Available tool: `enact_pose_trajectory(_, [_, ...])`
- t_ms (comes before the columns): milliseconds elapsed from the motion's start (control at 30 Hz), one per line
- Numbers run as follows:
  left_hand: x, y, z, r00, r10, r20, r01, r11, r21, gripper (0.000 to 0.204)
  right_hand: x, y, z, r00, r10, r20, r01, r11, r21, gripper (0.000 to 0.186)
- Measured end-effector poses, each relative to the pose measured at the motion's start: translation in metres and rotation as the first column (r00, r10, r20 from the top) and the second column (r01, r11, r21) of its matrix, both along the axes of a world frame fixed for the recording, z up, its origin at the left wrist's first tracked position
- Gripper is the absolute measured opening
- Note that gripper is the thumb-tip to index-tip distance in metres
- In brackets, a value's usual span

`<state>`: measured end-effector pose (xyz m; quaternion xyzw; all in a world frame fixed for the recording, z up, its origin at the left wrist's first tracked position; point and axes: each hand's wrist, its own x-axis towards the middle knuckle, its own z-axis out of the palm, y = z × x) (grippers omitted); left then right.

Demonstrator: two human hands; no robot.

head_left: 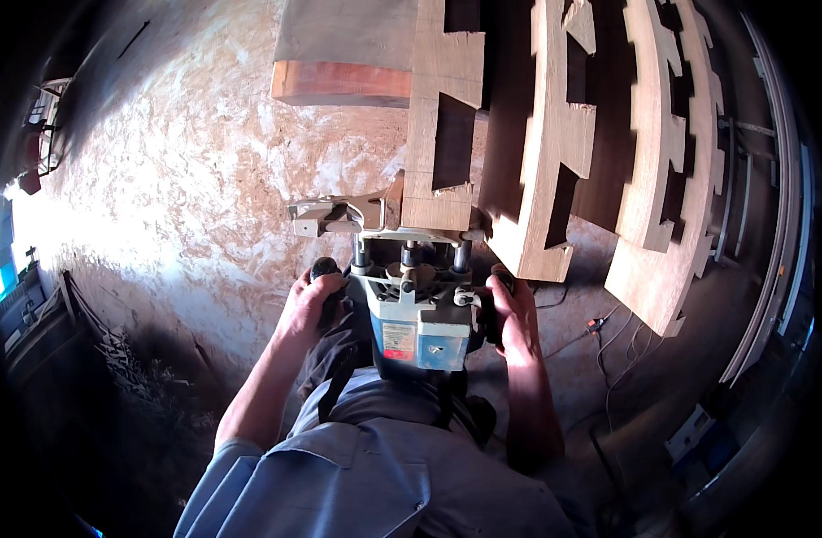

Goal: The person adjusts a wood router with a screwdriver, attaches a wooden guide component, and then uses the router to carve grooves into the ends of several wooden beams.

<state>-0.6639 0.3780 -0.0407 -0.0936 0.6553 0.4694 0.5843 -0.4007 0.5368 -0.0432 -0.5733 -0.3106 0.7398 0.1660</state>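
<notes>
Between my two hands is a router (400, 309) with a blue and grey motor body, held sideways in front of my waist. The fingers of my left hand (305, 312) are wrapped round its black left knob (325, 267). My right hand (516, 321) is closed on the handle at its other side, which it largely covers. The router's base lies close against the near end of a notched timber (423, 134); whether they touch, and the bit itself, I cannot tell. A pale metal bracket (339, 215) sits left of that end.
More thick boards with dovetail-shaped notches, among them a notched board (541, 170), stand to the right. A large reddish-edged wood block (343, 82) lies beyond. Cables, one with an orange connector (595, 326), trail on the worn floor (204, 170). Scrap wood (128, 359) lies at left.
</notes>
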Motion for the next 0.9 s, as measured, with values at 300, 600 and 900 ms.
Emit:
enact_pose_trajectory(300, [0.005, -0.009, 0.003, 0.999, 0.033, -0.016, -0.033, 0.998, -0.045, 0.02, -0.001, -0.006, -0.003, 0.999, -0.001, -0.054, 0.0, 1.0, -0.029, 0.035])
enact_pose_trajectory(600, [0.014, -0.017, 0.002, 1.0, 0.005, -0.013, -0.005, 1.0, -0.03, 0.017, 0.013, -0.016, -0.007, 0.999, -0.025, -0.019, 0.024, 0.998, -0.055, 0.032])
enact_pose_trajectory(900, [0.027, -0.021, 0.001, 1.0, 0.002, -0.014, -0.002, 1.0, -0.03, 0.019, 0.03, -0.03, -0.018, 0.998, -0.05, -0.031, 0.047, 0.997, -0.066, 0.036])
